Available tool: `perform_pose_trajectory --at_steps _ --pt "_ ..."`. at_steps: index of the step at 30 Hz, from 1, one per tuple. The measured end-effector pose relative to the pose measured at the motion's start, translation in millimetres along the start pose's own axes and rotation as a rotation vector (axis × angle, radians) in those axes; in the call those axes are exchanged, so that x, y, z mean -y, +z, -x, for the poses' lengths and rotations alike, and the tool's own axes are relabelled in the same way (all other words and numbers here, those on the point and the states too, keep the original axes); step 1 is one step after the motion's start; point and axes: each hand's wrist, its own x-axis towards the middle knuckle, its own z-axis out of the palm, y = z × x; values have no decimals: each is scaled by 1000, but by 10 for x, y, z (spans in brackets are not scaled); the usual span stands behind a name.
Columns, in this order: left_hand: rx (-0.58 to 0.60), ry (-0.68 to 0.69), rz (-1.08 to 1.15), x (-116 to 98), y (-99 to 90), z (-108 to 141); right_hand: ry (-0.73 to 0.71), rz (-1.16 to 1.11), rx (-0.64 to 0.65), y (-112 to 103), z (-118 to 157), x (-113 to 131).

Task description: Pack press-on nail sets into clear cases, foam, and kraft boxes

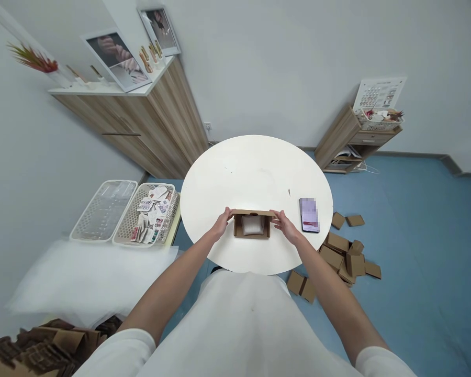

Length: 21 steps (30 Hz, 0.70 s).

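Note:
A small brown cardboard box (237,230) sits on the white oval table (255,173), its lid (245,212) raised and seen nearly edge-on. Inside lies a white, soft-looking wrapped packet (253,225). My left hand (222,222) grips the left end of the lid, fingertips at its corner. At the opposite end my right hand (286,226) holds the lid and the box's right side, its fingers partly bent. Neither hand touches the packet.
A phone (309,215) lies at the table's right. Several cardboard boxes (337,251) lie on the blue floor. To the left are a basket of packets (153,214), a basket with clear items (105,209), white sheets (90,277) and flattened cardboard (51,345). A wooden cabinet (176,120) stands behind.

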Motion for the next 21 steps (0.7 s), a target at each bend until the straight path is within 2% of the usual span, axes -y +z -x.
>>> perform_pose_trajectory --at_steps 8,11,13,16,18,21 --pt "-1 -34 66 12 121 98 -3 -63 -2 116 189 -106" --pt "9 -22 -15 -1 103 128 -20 -31 -30 141 218 -81" --pt "18 27 -147 20 85 170 -47 11 -37 147 255 -76" --pt "-67 156 -486 109 96 263 -95 103 -17 152 336 -122" --pt "-130 245 -711 189 143 334 -133 223 -31 164 387 -194" --pt "-147 316 -908 303 257 428 -195 440 -100 212 432 -340"
